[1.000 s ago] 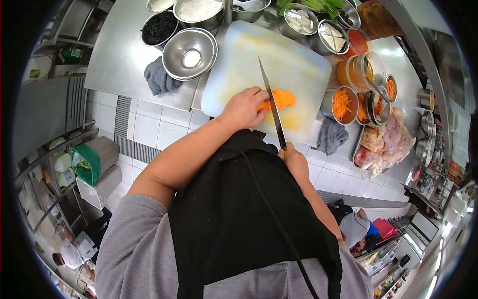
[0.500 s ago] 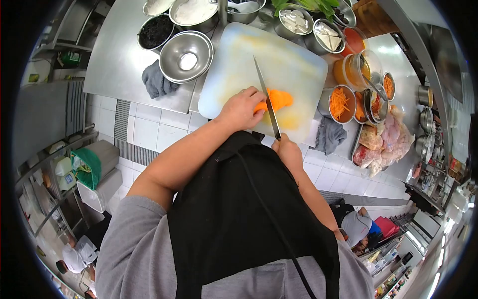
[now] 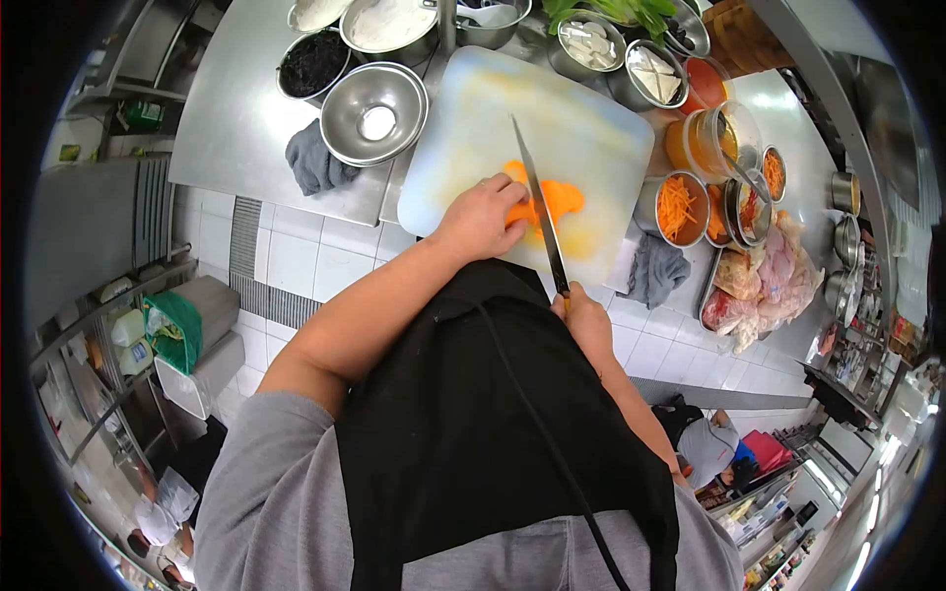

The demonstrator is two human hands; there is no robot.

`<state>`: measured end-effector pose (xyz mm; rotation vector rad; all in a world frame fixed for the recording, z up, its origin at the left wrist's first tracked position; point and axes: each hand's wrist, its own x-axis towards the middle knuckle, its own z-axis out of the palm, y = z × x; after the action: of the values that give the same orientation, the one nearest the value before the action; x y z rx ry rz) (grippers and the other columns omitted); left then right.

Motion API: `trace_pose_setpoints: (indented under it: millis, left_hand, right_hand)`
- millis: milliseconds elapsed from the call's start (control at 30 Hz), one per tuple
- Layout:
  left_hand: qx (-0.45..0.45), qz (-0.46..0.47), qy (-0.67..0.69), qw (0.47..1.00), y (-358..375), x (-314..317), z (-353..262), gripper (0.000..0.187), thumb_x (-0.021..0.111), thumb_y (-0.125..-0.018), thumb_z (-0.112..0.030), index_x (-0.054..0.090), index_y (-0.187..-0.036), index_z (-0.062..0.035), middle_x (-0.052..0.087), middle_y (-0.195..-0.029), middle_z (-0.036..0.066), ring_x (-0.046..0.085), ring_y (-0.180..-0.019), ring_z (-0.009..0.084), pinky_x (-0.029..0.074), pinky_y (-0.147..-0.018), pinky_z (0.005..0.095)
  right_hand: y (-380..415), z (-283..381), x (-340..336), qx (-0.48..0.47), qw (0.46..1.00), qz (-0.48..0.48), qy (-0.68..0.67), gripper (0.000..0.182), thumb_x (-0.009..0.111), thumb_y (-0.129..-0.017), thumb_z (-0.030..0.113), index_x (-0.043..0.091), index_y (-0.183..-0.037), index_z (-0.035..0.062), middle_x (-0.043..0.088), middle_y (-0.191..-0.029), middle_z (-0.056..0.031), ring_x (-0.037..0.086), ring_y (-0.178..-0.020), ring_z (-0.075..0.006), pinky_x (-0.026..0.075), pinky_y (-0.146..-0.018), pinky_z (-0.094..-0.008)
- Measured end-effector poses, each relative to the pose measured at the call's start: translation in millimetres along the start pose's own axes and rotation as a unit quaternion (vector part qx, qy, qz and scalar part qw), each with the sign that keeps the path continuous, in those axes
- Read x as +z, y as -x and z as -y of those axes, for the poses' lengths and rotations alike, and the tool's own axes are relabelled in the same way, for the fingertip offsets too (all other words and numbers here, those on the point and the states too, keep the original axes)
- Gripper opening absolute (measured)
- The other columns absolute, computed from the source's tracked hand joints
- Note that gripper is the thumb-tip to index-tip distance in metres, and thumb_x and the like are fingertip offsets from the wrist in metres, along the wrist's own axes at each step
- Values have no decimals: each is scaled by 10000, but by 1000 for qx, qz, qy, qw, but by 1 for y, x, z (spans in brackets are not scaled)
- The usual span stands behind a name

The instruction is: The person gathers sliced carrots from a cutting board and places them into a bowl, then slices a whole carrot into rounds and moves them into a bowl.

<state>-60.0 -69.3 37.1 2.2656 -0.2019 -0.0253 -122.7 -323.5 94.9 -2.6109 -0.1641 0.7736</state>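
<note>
On the white cutting board (image 3: pixel 463 98) lie orange carrot slices (image 3: pixel 563 200). My left hand (image 3: pixel 481 219) is closed over the carrot at their left side, fingers curled close to the blade. My right hand (image 3: pixel 585 320) is wrapped round the handle of a long kitchen knife (image 3: pixel 540 197). Its blade slants across the carrot, tip pointing to the far side of the board. Part of the carrot is hidden under my left fingers.
Nested steel bowls (image 3: pixel 345 133) and a grey cloth (image 3: pixel 317 163) lie left of the board. To the right are a container of carrot shreds (image 3: pixel 677 205), another grey cloth (image 3: pixel 657 271) and a tray of raw chicken (image 3: pixel 764 276). Two people are farther off.
My right hand and the knife have shifted slightly right and toward me. More separate carrot slices show beside the blade. My left hand stays on the carrot.
</note>
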Motion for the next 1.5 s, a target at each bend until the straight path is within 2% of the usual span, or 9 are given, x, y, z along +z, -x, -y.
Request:
trace_pose_setpoints:
  millis: [100, 200, 300, 633, 833, 1133, 1333, 1433, 1500]
  left_hand:
    - [-15, -5, -7, 1000, 11, -7, 7, 349, 794, -867, -208, 653, -1165, -94, 667, -1096, 134, 692, -1051, 388, 584, -909, 489]
    - [-42, -4, -22, 999, 24, -24, 19, 372, 800, -865, -222, 649, -1177, -87, 685, -1108, 143, 687, -1081, 392, 577, -918, 487]
    - [-66, -3, -44, 997, 39, -42, 29, 411, 811, -864, -234, 655, -1211, -79, 716, -1142, 151, 692, -1102, 392, 576, -937, 480]
    - [-26, -2, -31, 999, 15, -31, 22, 426, 819, -883, -213, 667, -1254, -70, 741, -1175, 150, 700, -1123, 383, 576, -969, 476]
    - [-33, -3, -44, 998, 25, -36, 36, 387, 813, -894, -209, 679, -1231, -75, 741, -1166, 137, 698, -1118, 378, 574, -963, 478]
    - [5, 17, -41, 999, -12, -15, 4, 363, 785, -936, -214, 687, -1252, -65, 741, -1193, 136, 699, -1144, 371, 568, -997, 472]
    - [-93, -64, 103, 988, -9, -37, 35, 387, 742, -995, -234, 691, -1327, -43, 731, -1282, 185, 686, -1206, 389, 554, -1046, 466]
    - [-90, -56, 66, 992, -2, -47, 28, 384, 746, -986, -212, 688, -1327, -44, 726, -1301, 191, 676, -1221, 402, 546, -1064, 465]
    - [13, -28, -8, 999, -2, -42, 15, 389, 753, -962, -174, 687, -1327, -57, 714, -1313, 181, 667, -1220, 413, 544, -1063, 475]
  right_hand:
    - [-2, -7, -1, 45, 999, -15, 1, 252, 618, -1063, 265, 611, -1027, 16, 732, -849, -296, 728, -831, -506, 560, -757, -606]
    - [-6, -26, 10, 9, 999, -34, -26, 259, 636, -1055, 273, 617, -1041, 15, 734, -853, -290, 728, -832, -501, 562, -757, -604]
    - [-16, -34, 20, -71, 995, 51, -42, 282, 662, -1040, 292, 628, -1048, 13, 735, -853, -279, 721, -819, -502, 563, -759, -604]
    - [-25, -36, 24, -15, 999, -43, -11, 269, 651, -1035, 301, 652, -1039, 32, 736, -833, -273, 721, -805, -498, 580, -774, -602]
    - [-16, -33, 17, -45, 995, 80, -41, 284, 634, -1052, 319, 624, -1054, 35, 732, -862, -276, 716, -842, -500, 564, -790, -624]
    - [-24, -40, 32, -10, 998, -52, -19, 252, 666, -1028, 254, 641, -997, 6, 725, -813, -275, 711, -774, -496, 563, -733, -598]
    - [-12, -32, 20, 5, 999, -17, -31, 277, 634, -1045, 291, 624, -1011, 17, 735, -855, -276, 716, -809, -499, 570, -768, -609]
    - [-7, -27, 18, 10, 1000, -7, -22, 280, 629, -1052, 297, 618, -1015, 20, 740, -871, -271, 718, -813, -495, 570, -768, -609]
    - [-3, -23, 16, 3, 1000, -17, -24, 281, 624, -1057, 299, 615, -1020, 20, 740, -868, -269, 720, -813, -493, 572, -765, -606]
